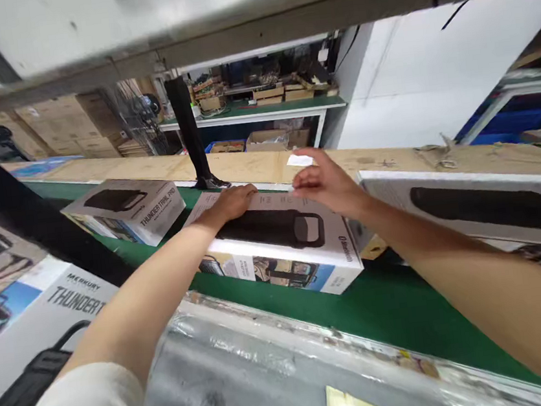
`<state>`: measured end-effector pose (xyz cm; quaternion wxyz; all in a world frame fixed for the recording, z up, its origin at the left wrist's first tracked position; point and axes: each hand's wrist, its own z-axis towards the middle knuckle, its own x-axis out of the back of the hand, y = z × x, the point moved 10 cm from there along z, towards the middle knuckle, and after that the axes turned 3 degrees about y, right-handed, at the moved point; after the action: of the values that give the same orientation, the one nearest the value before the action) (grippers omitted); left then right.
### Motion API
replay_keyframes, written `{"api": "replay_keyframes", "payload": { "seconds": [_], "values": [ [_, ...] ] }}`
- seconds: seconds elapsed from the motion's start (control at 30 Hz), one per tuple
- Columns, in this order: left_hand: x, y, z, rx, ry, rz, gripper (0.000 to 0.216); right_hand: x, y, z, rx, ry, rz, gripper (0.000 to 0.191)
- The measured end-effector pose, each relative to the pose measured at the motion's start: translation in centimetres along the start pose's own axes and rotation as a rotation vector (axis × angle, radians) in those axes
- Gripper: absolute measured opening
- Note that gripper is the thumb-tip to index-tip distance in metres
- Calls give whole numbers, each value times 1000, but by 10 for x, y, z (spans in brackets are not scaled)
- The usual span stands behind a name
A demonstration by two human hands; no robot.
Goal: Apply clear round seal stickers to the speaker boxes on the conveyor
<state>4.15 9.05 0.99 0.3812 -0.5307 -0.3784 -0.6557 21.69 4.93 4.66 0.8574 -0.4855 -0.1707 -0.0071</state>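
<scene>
A white printed speaker box (268, 226) lies on the green conveyor belt in front of me, a long black speaker pictured on its top. My left hand (236, 202) rests palm down on the box's upper face near its far edge, fingers stretched along it and not wrapped round the box. Just above the far edge, my right hand (327, 182) has thumb and middle fingers brought together, index finger raised. A tiny pale, clear-looking bit shows at its fingertips, too small to name. Behind the index finger, a white paper slip (299, 160) appears near the wooden ledge.
Another box (127, 209) sits left on the green belt (409, 308); a larger box (485, 204) stands right. At near left is a big printed box (62, 305). A black post (187, 131) rises behind the belt, and a shelf beam (251, 32) crosses overhead.
</scene>
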Motion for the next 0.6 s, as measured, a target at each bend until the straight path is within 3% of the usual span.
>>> {"api": "replay_keyframes", "payload": {
  "seconds": [0.13,0.27,0.43,0.5,0.6],
  "values": [
    [-39,-107,-1,23,23,-34,39,-127,64,89,-65,-47,-66,80],
    [-54,-170,-11,48,35,-63,39,-201,93,128,-105,-76,-157,80],
    [-51,-202,-26,75,43,-87,39,-240,101,139,-168,-102,-249,83],
    [-48,-201,-27,79,44,-95,38,-241,105,140,-210,-109,-296,84],
    [-43,-188,-25,82,49,-110,38,-219,105,138,-260,-39,-418,81]
  ]
}}
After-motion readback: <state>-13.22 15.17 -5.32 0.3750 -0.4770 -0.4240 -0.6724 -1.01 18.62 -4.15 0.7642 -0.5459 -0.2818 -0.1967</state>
